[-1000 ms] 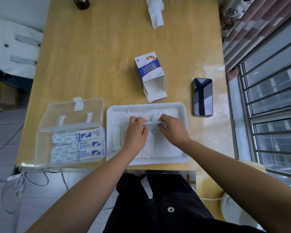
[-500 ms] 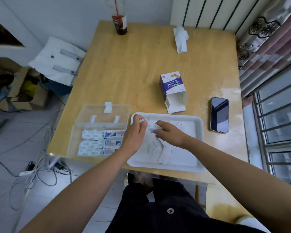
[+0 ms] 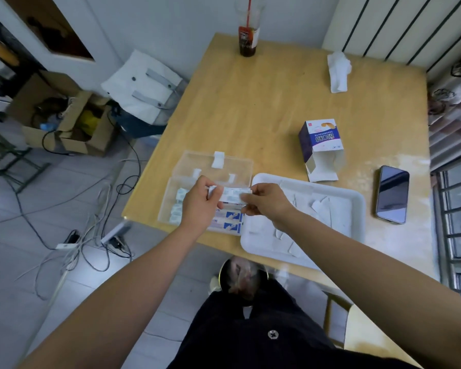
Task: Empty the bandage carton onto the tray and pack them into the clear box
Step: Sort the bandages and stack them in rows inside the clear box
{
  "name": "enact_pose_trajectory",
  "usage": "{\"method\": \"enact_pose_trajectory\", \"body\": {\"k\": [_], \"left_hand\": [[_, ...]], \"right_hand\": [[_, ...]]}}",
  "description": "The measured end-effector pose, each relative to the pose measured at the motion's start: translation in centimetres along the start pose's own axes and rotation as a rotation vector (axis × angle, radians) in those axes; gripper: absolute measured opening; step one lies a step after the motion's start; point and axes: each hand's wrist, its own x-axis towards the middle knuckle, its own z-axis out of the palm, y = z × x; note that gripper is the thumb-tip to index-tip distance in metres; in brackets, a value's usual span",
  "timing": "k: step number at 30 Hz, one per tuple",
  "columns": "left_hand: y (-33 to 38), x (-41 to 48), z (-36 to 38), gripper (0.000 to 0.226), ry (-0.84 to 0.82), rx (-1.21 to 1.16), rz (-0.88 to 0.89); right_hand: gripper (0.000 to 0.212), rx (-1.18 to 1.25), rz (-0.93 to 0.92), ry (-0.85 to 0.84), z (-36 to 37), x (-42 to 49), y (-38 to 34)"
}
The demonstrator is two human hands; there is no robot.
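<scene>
Gripping a bandage bundle (image 3: 230,195) over the clear box (image 3: 239,168): your left hand (image 3: 200,206) pinches its nine o'clock end, right hand (image 3: 266,203) its three.

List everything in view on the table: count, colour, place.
table: one, light wood
clear box: one, transparent, table's left edge
packed bandages: several, white-blue, in clear box
bandage stack: one, white, over clear box
tray: one, white, beside clear box
loose bandages: several, white, on tray
carton: one, white-blue, beyond tray
phone: one, dark, right of tray
drink cup: one, dark, far edge
tissue: one, white, far right
left hand: one, pinching bandage stack
right hand: one, pinching bandage stack
</scene>
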Motion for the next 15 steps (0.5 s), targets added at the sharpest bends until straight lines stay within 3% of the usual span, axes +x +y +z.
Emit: {"method": "enact_pose_trajectory", "body": {"k": [7,9,15], "left_hand": [[-2.5,1.9,-3.5,0.018,-0.044,0.270,-0.322],[-2.8,2.8,-3.3,0.015,-0.082,0.138,-0.473],[-3.3,5.0,-2.6,0.043,-0.054,-0.379,-0.820]], "right_hand": [[0.011,-0.045,-0.061,0.165,1.6,0.6,-0.5],[0.012,-0.051,-0.042,0.142,1.6,0.5,-0.2],[0.010,-0.017,0.008,0.084,2.1,0.4,0.1]]}}
